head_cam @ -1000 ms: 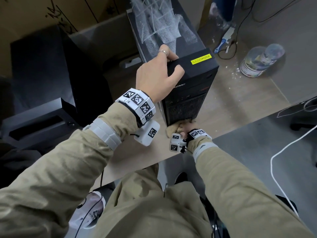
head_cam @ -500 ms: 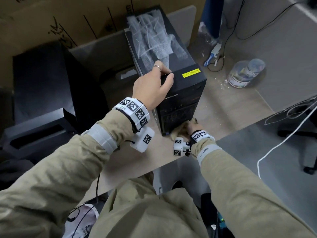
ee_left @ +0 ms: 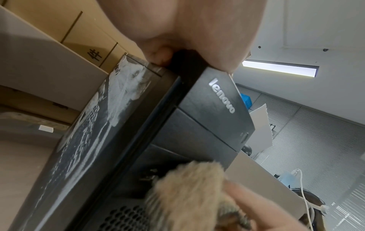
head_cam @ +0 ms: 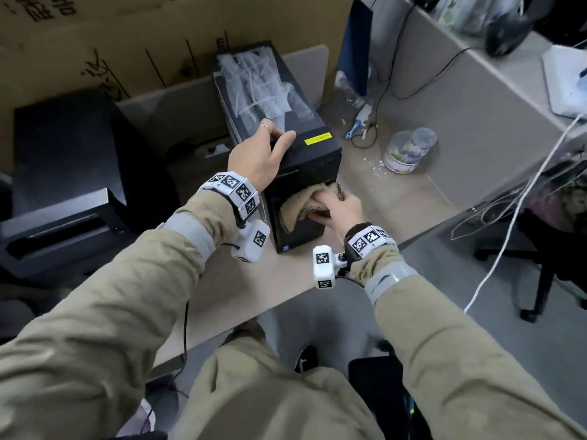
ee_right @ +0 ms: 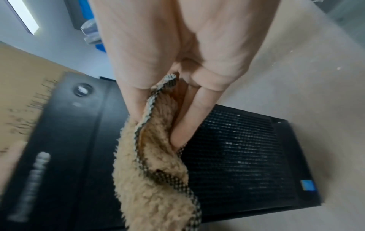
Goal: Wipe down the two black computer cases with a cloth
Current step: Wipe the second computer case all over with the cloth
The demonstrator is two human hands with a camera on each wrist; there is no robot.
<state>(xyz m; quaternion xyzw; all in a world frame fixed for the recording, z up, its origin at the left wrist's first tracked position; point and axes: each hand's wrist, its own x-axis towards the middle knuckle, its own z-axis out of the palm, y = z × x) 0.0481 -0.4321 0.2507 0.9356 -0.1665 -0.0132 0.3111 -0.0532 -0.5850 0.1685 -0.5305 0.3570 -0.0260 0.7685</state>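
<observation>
A black tower computer case [head_cam: 314,160] [ee_left: 207,121] [ee_right: 247,143] stands upright on the beige desk [head_cam: 397,198], a yellow sticker and crumpled white foam wrap [head_cam: 260,87] on its top. My left hand [head_cam: 260,157] [ee_left: 189,31] grips the top front edge of the case. My right hand [head_cam: 336,211] [ee_right: 177,65] holds a fluffy tan cloth [head_cam: 301,204] [ee_left: 189,190] [ee_right: 158,171] against the meshed front panel, about halfway up. A second black case [head_cam: 63,160] stands at the left.
A cardboard box [head_cam: 127,42] stands behind the cases. A plastic jar [head_cam: 406,150], a blue-white tool [head_cam: 359,122] and a black cable lie on the desk at the right. A black box [head_cam: 60,227] sits at the left edge. White cables hang near a chair at the right.
My right hand has lifted the cloth from the foot of the case's front panel to about its middle. The left hand keeps its grip on the top edge.
</observation>
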